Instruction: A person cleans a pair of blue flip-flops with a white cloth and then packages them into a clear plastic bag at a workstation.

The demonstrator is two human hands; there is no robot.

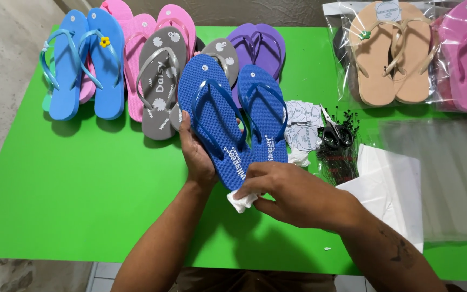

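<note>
Head view, frame centre: left hand (197, 154) clamped on blue sandal's (217, 116) left edge, sandal lying above it. Right hand (290, 189) pinches white cloth (241, 201) against sandal's heel, lower centre.

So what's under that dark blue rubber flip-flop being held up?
Under the dark blue rubber flip-flop, the left hand grips its edge, and the right hand presses a white crumpled cloth at its heel. Its underside and the fingers beneath are hidden.

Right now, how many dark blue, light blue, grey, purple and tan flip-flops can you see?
Dark blue: 2, one held in the left hand
Light blue: 2
Grey: 2
Purple: 2
Tan, in a bag: 2
Total: 10
</note>
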